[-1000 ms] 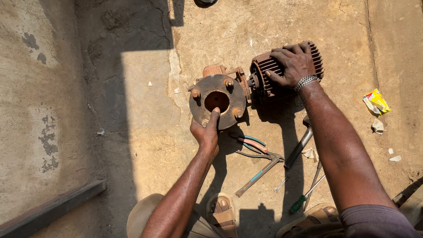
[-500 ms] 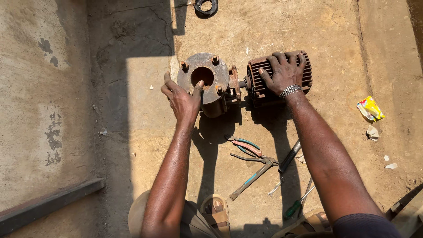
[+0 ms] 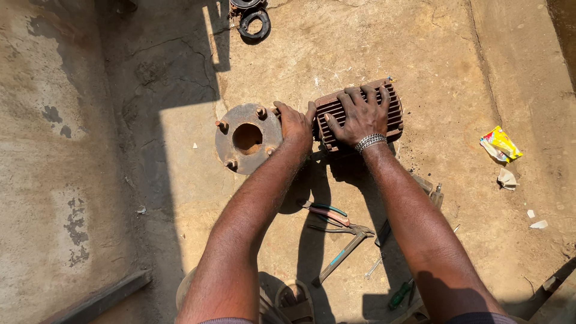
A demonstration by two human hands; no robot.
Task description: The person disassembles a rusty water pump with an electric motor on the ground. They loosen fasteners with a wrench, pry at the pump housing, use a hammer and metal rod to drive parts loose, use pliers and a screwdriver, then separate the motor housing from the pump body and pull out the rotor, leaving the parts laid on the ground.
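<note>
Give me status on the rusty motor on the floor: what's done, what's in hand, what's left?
Done: tools are laid out, pliers on the concrete beside the arms. In hand: right hand lies flat on the finned motor body; left hand grips where it meets the round flange, whose studs are bare. Left: flange and body are not yet separated; no tool is picked up.

Flange (image 3: 248, 138) left of motor (image 3: 360, 114) — touching

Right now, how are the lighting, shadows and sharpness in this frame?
Head view: hard sunlight, sharp focus; left hand and right hand on the finned motor are brightly lit; the forearms cast dark shadows over the pliers; deep shade covers the left floor.
</note>
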